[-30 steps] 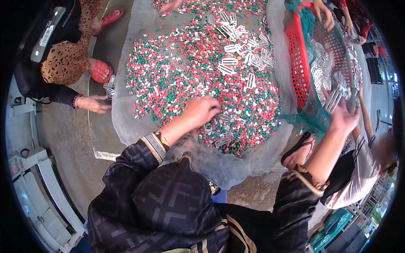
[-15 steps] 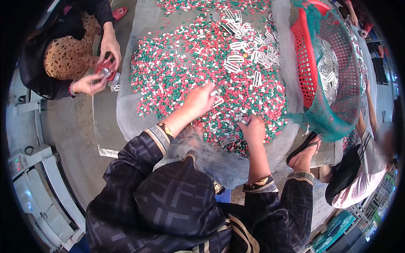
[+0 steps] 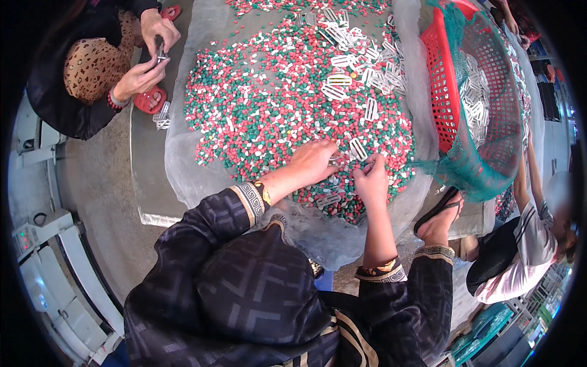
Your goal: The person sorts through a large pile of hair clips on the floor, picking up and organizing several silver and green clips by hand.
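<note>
Both of my hands work close together above a spread of small red, green and white pellets. My left hand is closed, with a pale piece partly showing at its fingertips; its outline is unclear. My right hand has thumb and fingers pinched together, and whatever is between them is too small to make out. Just beyond these fingertips is a white slotted plastic buckle, apparently apart from both hands. Another slotted buckle lies among the pellets nearer to me.
More white buckles are heaped at the far right of the pellets. A red perforated basket draped with green netting holds many more. Translucent sheeting lies under the pellets. At the left, a co-worker's hands hold a small piece.
My left hand has moved right and toward me, close to my right hand, which has risen slightly. A white buckle now shows beyond the right fingertips. The co-worker's hands have shifted.
</note>
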Motion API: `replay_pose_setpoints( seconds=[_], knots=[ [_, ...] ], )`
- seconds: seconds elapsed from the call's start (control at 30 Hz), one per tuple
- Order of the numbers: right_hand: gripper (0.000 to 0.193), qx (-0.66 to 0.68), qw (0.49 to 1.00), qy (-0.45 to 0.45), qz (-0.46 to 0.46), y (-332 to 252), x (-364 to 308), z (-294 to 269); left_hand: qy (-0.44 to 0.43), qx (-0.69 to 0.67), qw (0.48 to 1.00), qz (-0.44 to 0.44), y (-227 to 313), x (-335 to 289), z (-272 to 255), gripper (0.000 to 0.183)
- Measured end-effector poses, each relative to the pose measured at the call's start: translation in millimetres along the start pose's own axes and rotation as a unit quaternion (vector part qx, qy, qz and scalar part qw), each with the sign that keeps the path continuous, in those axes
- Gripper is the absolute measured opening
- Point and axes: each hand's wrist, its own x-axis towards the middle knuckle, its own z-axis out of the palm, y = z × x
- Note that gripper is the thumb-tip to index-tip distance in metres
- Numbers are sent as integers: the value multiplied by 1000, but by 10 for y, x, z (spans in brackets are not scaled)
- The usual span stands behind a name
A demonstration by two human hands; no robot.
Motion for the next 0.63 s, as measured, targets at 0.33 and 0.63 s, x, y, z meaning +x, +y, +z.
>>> replay_pose_setpoints(
  seconds=[0.33, 0.63],
  knots=[
    [28, -113, 987, 46, -103, -12, 257, 86, -127, -115, 976, -133, -351, 87, -477, 21],
    [24, 22, 988, 7, -152, 135, -104, 191, -183, 91, 967, -153, -200, 26, -443, 57]
  ],
)
